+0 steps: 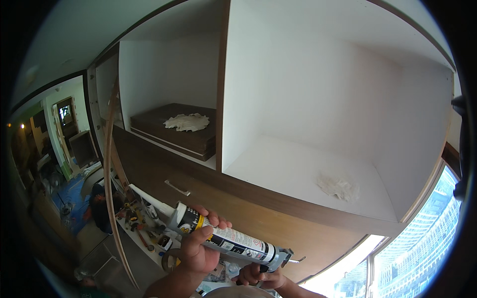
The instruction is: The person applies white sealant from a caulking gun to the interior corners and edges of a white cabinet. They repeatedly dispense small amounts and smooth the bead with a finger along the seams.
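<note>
Caulking gun [233,243] with a sealant cartridge loaded is what I've got in both hands, down at the near edge of my view, held up in front of the dark wood face of the cabinet [238,208]. My left hand [198,246] is wrapped round the front part of the tube, fingers curled over the top by the yellow and black label, and my right hand [261,275] is closed round the handle at the back end, with the metal rod sticking out to the right just past it. The long white nozzle [149,198] points up and to the left, toward the curved wooden strip [110,198] running down the left side. Further off and above the gun, the cabinet opens into two white compartments split by a dark upright divider [220,84]. The left one has a stack of dark brown boards [174,136] lying flat in it with a crumpled whitish rag [187,121] on top. The right compartment has another crumpled rag [339,187] sitting on its white shelf, toward the near right corner. Below left there's a white worktop [136,236] scattered with small tools, too small to make out. A window [417,248] shows at the lower right.
</note>
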Demonstrator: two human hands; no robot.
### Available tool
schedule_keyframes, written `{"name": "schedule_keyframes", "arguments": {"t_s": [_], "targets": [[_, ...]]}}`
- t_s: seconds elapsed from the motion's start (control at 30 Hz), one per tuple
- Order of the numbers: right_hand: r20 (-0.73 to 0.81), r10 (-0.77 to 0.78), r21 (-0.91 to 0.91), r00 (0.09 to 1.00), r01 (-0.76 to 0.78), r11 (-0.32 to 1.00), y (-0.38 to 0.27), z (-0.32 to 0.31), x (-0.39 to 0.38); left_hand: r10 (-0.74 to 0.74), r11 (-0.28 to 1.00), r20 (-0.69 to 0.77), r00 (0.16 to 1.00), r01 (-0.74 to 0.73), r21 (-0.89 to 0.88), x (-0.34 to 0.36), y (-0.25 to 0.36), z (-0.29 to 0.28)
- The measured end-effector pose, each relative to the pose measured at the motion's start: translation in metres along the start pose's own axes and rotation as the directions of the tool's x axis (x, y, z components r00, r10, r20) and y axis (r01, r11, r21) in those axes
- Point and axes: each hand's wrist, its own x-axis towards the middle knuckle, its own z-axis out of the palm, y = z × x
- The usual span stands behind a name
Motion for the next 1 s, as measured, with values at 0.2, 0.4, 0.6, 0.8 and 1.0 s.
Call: {"name": "schedule_keyframes", "arguments": {"t_s": [0.2, 0.4, 0.6, 0.8, 1.0], "targets": [[-0.149, 0.074, 0.167, 0.986, -0.049, 0.985, 0.032, -0.020, -0.032, -0.124, 0.991, -0.097, 0.987, 0.129, 0.041, -0.007, -0.009, -0.002], [-0.463, 0.067, 0.039, 0.884, -0.055, 0.998, 0.041, -0.045, -0.054, -0.145, 0.988, -0.111, 0.983, 0.149, 0.030, -0.009, -0.018, -0.002], [-0.393, 0.081, 0.130, 0.916, -0.032, 0.991, 0.032, -0.028, -0.048, -0.141, 0.988, -0.174, 0.975, 0.149, 0.034, -0.003, -0.017, -0.004], [-0.453, 0.146, 0.172, 0.879, -0.074, 0.982, 0.025, -0.003, -0.043, -0.081, 0.997, -0.204, 0.976, 0.077, -0.027, 0.004, -0.013, -0.010], [-0.237, 0.076, 0.118, 0.968, -0.049, 0.992, 0.020, 0.008, -0.013, -0.123, 0.992, -0.176, 0.977, 0.120, -0.024, 0.005, -0.014, -0.016]]}}
